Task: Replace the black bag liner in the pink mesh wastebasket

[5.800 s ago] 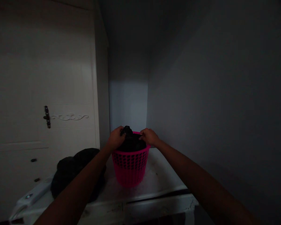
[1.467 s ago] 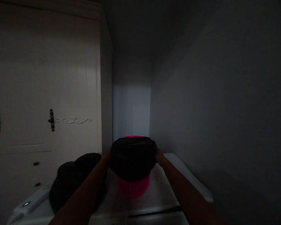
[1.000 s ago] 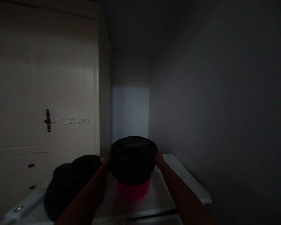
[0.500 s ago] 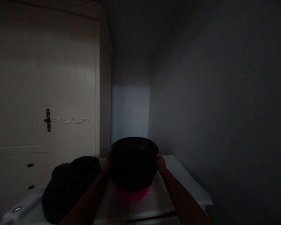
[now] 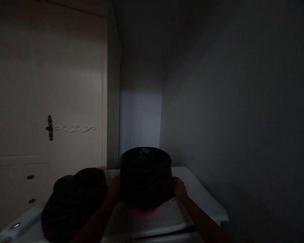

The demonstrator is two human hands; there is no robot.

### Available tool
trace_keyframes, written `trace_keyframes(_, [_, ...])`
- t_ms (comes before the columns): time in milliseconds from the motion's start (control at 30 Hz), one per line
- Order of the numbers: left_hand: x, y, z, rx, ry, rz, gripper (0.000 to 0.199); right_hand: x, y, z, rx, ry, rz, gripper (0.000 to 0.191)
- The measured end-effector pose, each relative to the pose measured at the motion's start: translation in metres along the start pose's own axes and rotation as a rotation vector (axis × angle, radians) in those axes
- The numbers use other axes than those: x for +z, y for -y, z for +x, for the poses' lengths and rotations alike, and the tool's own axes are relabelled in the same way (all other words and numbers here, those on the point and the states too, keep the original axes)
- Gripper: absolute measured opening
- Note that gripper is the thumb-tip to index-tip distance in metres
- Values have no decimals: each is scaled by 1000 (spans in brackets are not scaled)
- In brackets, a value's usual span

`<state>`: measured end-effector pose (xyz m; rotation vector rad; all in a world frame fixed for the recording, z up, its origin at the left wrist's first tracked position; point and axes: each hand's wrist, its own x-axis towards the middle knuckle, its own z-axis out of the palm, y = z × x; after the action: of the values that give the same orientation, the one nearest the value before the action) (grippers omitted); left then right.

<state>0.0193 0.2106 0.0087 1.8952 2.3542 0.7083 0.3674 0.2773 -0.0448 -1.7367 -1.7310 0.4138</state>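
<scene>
In dim light, a black bag (image 5: 145, 177) covers a pink basket (image 5: 144, 211) almost to its base, leaving only a thin pink strip above the white surface (image 5: 197, 192). The left hand (image 5: 115, 186) and right hand (image 5: 179, 187) press against the bag's lower edge on either side, fingers closed on the plastic. A dark bundle (image 5: 73, 200) lies just left of the basket, with a white wardrobe (image 5: 48, 84) and its black handle (image 5: 49, 127) behind.
</scene>
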Motion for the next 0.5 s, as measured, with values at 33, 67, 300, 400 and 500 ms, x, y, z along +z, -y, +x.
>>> trace_keyframes(33, [-1, 0, -1, 16, -22, 8, 41, -2, -5, -2, -47, -8, 32, 37])
trace_keyframes(67, [-2, -1, -3, 34, -68, -4, 45, -4, -11, -4, -96, -16, 66, 37])
trace_keyframes(300, [49, 9, -59, 246, -289, -470, 58, -16, -55, -33, -250, -86, 167, 49])
trace_keyframes(400, [72, 16, -78, 257, -101, -396, 57, -14, -65, -43, -253, -170, 133, 52])
trace_keyframes(500, [78, 19, -81, 272, -3, -281, 54, -11, -66, -50, -234, -193, 74, 54])
